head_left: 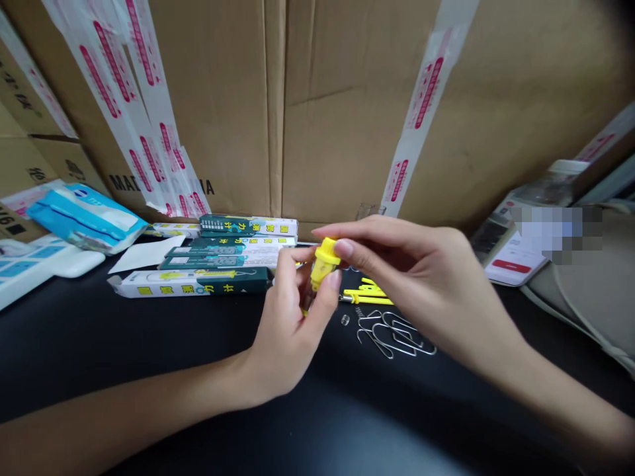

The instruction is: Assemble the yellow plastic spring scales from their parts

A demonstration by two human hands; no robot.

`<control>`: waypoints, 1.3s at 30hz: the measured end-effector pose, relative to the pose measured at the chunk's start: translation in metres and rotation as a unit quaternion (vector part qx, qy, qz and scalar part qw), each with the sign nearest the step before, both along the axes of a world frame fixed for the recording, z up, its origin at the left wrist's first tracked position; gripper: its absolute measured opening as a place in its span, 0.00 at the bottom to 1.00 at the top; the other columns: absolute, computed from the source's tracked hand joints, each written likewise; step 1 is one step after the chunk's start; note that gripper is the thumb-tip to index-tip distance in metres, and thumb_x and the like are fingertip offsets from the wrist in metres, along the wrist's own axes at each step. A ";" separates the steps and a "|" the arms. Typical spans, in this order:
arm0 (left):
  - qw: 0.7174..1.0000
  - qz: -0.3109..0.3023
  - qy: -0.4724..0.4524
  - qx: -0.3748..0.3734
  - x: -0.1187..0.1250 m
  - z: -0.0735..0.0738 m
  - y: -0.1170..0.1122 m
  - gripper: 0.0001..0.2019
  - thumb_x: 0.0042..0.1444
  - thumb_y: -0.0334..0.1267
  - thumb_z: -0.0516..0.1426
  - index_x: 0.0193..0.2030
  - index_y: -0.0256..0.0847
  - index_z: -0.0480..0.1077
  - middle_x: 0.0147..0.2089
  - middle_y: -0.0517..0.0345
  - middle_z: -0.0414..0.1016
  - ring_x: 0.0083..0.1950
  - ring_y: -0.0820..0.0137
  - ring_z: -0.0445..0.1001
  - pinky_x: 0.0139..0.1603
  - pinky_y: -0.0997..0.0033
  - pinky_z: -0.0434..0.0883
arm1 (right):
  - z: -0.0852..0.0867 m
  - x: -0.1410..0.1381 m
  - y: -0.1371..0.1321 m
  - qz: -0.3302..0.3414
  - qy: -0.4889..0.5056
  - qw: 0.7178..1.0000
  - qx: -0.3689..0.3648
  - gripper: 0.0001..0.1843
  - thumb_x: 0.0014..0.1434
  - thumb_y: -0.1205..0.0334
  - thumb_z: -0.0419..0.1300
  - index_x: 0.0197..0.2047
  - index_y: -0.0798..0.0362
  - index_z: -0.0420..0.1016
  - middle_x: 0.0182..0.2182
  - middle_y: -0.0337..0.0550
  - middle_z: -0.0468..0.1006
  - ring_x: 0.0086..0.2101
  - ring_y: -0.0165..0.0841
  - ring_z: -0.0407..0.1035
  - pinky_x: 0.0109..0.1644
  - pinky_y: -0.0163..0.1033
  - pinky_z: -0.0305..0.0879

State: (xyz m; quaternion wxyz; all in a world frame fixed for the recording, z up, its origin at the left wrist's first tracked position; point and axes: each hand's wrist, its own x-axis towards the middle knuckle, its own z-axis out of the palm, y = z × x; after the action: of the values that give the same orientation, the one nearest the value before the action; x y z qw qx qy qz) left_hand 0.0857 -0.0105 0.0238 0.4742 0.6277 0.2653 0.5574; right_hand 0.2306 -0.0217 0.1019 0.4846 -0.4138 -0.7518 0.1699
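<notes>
My left hand (292,317) is closed around a spring scale's clear tube, mostly hidden by the fingers. At its top sits a yellow cap (327,252), which my right hand (421,277) pinches between thumb and fingers. Under my right hand lie several yellow spring scale parts (370,293). In front of them is a loose pile of bent metal hooks (397,334), with a small metal ring piece (344,320) to its left. Behind my left hand are printed spring scale boxes (193,282), the nearest with its end flap open.
A blue soft packet (92,215) and a white-and-blue item (44,264) are at the left. Taped cardboard boxes (337,119) form the back wall. At the right are a plastic bottle (550,182), a phone (518,261) and a beige bag (595,284). The table (337,423) is black.
</notes>
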 end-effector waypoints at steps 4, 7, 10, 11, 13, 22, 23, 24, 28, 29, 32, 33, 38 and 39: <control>1.000 0.003 -0.010 0.000 0.000 -0.004 -0.005 0.08 0.70 0.46 0.53 0.49 0.49 0.58 0.28 0.69 0.59 0.23 0.78 0.54 0.22 0.79 0.56 | 0.002 0.001 -0.003 0.030 0.017 0.999 -0.011 0.09 0.64 0.66 0.63 0.46 0.53 0.83 0.41 0.42 0.85 0.40 0.35 0.79 0.42 0.37 0.74; 1.000 -0.003 -0.022 0.013 0.000 -0.001 -0.005 0.10 0.69 0.45 0.53 0.53 0.51 0.57 0.30 0.69 0.60 0.25 0.78 0.56 0.26 0.79 0.60 | 0.006 -0.001 -0.007 0.046 0.017 0.999 -0.015 0.09 0.65 0.66 0.63 0.47 0.54 0.83 0.42 0.43 0.84 0.41 0.35 0.79 0.44 0.38 0.75; 1.000 0.003 -0.014 0.007 -0.001 0.005 -0.004 0.16 0.67 0.46 0.57 0.57 0.50 0.56 0.33 0.67 0.63 0.28 0.77 0.60 0.30 0.77 0.64 | 0.008 -0.002 -0.010 0.052 0.029 0.998 -0.023 0.11 0.65 0.66 0.62 0.50 0.53 0.81 0.45 0.41 0.84 0.43 0.34 0.79 0.47 0.37 0.74; 1.000 0.003 -0.010 0.002 -0.001 0.006 -0.004 0.17 0.66 0.46 0.57 0.57 0.50 0.56 0.33 0.67 0.64 0.29 0.77 0.61 0.32 0.77 0.64 | 0.008 -0.002 -0.011 0.053 0.032 0.998 -0.026 0.11 0.65 0.66 0.62 0.50 0.53 0.80 0.45 0.40 0.84 0.42 0.33 0.79 0.47 0.37 0.74; 1.000 -0.001 -0.009 -0.004 -0.001 0.007 -0.005 0.19 0.65 0.47 0.58 0.58 0.50 0.56 0.35 0.65 0.65 0.31 0.76 0.63 0.34 0.76 0.66 | 0.008 -0.002 -0.012 0.051 0.029 0.998 -0.025 0.09 0.66 0.66 0.62 0.48 0.52 0.81 0.43 0.39 0.85 0.41 0.33 0.79 0.46 0.36 0.74; 0.999 -0.011 -0.009 -0.037 0.000 0.023 -0.012 0.18 0.72 0.54 0.42 0.50 0.43 0.62 0.28 0.65 0.64 0.27 0.73 0.61 0.27 0.73 0.61 | 0.009 -0.003 -0.012 0.024 -0.016 0.998 0.052 0.09 0.65 0.68 0.62 0.45 0.49 0.83 0.42 0.41 0.84 0.41 0.33 0.77 0.45 0.38 0.70; 0.999 -0.016 -0.013 -0.044 -0.001 0.026 -0.011 0.19 0.72 0.54 0.41 0.49 0.42 0.62 0.27 0.65 0.64 0.26 0.73 0.61 0.26 0.73 0.61 | 0.008 -0.003 -0.012 0.025 -0.016 0.998 0.052 0.10 0.65 0.68 0.61 0.45 0.49 0.83 0.41 0.41 0.84 0.41 0.33 0.77 0.44 0.38 0.70; 0.998 -0.028 -0.016 -0.052 -0.001 0.028 -0.010 0.20 0.71 0.55 0.41 0.47 0.42 0.63 0.27 0.64 0.64 0.26 0.73 0.61 0.26 0.73 0.61 | 0.008 -0.004 -0.013 0.025 -0.014 0.998 0.052 0.10 0.65 0.68 0.61 0.45 0.49 0.83 0.41 0.41 0.84 0.40 0.33 0.77 0.44 0.39 0.70; 0.990 -0.114 0.002 -0.079 -0.004 0.032 -0.004 0.27 0.68 0.61 0.42 0.33 0.39 0.65 0.25 0.61 0.65 0.24 0.73 0.61 0.24 0.73 0.60 | 0.006 -0.004 -0.012 -0.001 -0.002 0.998 0.063 0.09 0.64 0.69 0.61 0.44 0.51 0.83 0.39 0.43 0.84 0.40 0.36 0.76 0.46 0.42 0.70; 0.987 -0.135 0.006 -0.086 -0.004 0.032 -0.002 0.29 0.67 0.62 0.42 0.31 0.39 0.65 0.25 0.59 0.65 0.24 0.73 0.61 0.24 0.74 0.60 | 0.006 -0.003 -0.012 -0.007 -0.003 0.998 0.063 0.09 0.64 0.68 0.61 0.44 0.51 0.83 0.39 0.43 0.84 0.40 0.36 0.76 0.46 0.43 0.70; 0.980 -0.166 -0.006 -0.106 -0.005 0.033 0.001 0.30 0.64 0.65 0.44 0.31 0.38 0.66 0.27 0.59 0.67 0.24 0.75 0.59 0.23 0.76 0.58 | 0.003 0.001 -0.013 -0.013 -0.011 0.998 0.058 0.08 0.65 0.66 0.61 0.43 0.50 0.82 0.36 0.42 0.83 0.37 0.36 0.75 0.44 0.43 0.70; 0.979 -0.169 -0.013 -0.110 -0.004 0.033 0.002 0.29 0.64 0.65 0.46 0.32 0.39 0.66 0.28 0.59 0.67 0.24 0.75 0.58 0.23 0.76 0.57 | 0.003 0.003 -0.013 -0.009 -0.015 0.998 0.060 0.08 0.65 0.66 0.61 0.43 0.49 0.82 0.37 0.42 0.83 0.37 0.36 0.75 0.44 0.43 0.70; 0.974 -0.197 -0.032 -0.105 0.003 0.036 0.004 0.30 0.66 0.63 0.43 0.30 0.39 0.67 0.25 0.58 0.67 0.25 0.73 0.60 0.26 0.73 0.57 | 0.007 0.005 -0.016 -0.011 -0.042 0.996 0.080 0.08 0.66 0.63 0.60 0.43 0.47 0.81 0.40 0.43 0.81 0.40 0.37 0.74 0.45 0.45 0.69; 0.974 -0.202 -0.032 -0.102 0.004 0.036 0.005 0.31 0.65 0.64 0.41 0.30 0.39 0.67 0.25 0.57 0.67 0.25 0.72 0.60 0.27 0.72 0.57 | 0.009 0.004 -0.016 -0.014 -0.051 0.995 0.085 0.08 0.66 0.63 0.60 0.43 0.47 0.81 0.40 0.44 0.80 0.40 0.38 0.74 0.45 0.46 0.69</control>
State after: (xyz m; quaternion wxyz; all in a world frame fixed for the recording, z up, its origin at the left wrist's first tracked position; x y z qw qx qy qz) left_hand 0.0896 -0.0053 0.0601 0.6463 0.5988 0.1732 0.4401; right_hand 0.2350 -0.0379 0.1114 0.4809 -0.3899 -0.7815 0.0770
